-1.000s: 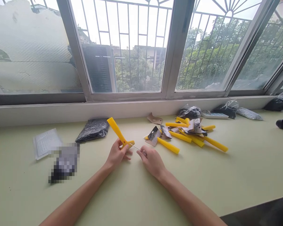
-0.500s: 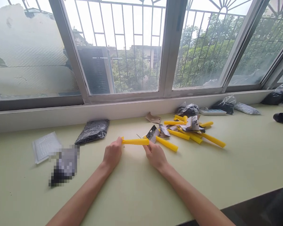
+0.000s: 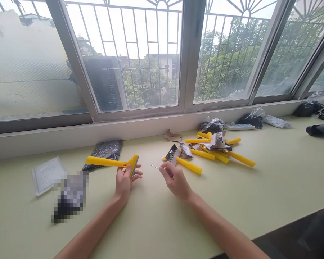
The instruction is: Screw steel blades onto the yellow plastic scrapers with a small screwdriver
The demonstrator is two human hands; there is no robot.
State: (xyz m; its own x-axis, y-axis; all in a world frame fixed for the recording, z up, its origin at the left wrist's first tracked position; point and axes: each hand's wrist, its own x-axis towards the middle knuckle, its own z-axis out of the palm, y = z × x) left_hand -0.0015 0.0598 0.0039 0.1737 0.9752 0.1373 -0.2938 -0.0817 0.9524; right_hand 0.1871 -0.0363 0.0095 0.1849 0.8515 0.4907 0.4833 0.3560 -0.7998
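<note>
- The yellow scraper is in my left hand, held over the table with its handle pointing left and its flared head toward my right. My thumb presses on the head near the neck; the fingers pass behind it, their tips spread beyond the grey edge strip.
- I judge it light and stiff, probably moulded plastic, smooth enough to turn in a loose pinch. It hardly seems fragile.
- The neck looks the best place to take hold, since it steadies the head; the long handle would serve too. I would treat the grey strip as possibly sharp and keep my fingertips off it.
- My right hand is curled closed around a thin metal rod, whose bare end points toward the scraper without touching it. My fingers hide the rest, so I cannot tell what sort of grip it has.
- Just beyond my right hand lies a yellow handle, at the near edge of a heap of similar yellow pieces with printed cards among them.
- Behind the scraper's handle is a black packet; farther left a clear packet lies flat on the pale green table.
</note>
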